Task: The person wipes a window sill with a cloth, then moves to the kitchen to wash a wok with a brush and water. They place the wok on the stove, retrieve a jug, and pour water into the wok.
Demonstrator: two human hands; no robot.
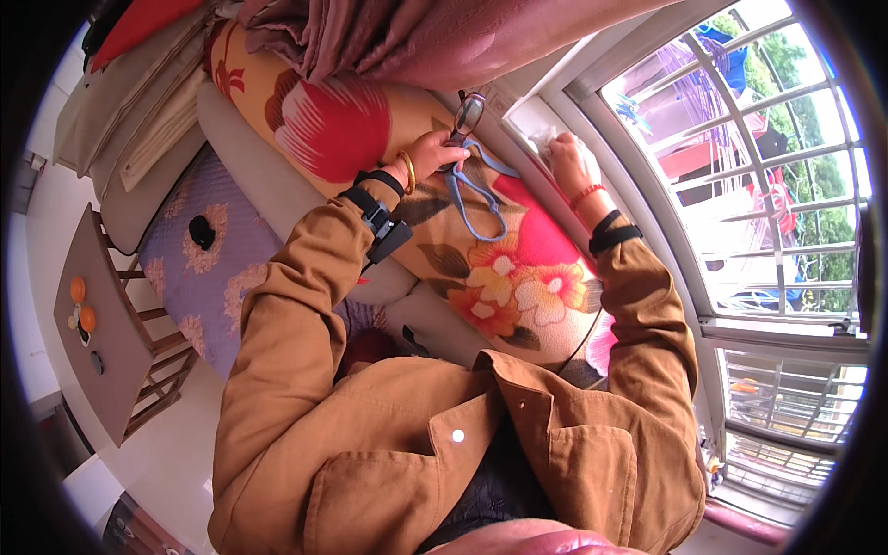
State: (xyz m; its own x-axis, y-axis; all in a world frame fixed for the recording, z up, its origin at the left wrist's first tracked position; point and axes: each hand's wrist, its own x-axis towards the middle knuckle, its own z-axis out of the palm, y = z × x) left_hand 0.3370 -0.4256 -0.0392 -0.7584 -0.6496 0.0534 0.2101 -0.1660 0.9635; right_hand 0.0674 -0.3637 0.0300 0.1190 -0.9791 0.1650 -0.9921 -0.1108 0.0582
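Observation:
My left hand [431, 154] grips a pair of dark-framed eyeglasses [470, 114], with one lens standing out past the fingers. Under and beside that hand, a blue fabric strap [479, 225] hangs in a loop over a flowered blanket [444, 208]. Whether the strap joins the eyeglasses cannot be made out. At the window, my right hand [574, 165] is closed on a crumpled white tissue or cloth [542, 141], low against the sill. The fingers hide part of the white bundle.
A barred window [749, 173] runs along the right. Above hangs a pink curtain [416, 35]. On the left are a sofa with a purple quilted cover [208, 277] bearing a small black object [202, 233], and a wooden table [114, 333] with orange fruit [87, 319]. A thin dark cable [581, 343] crosses the blanket.

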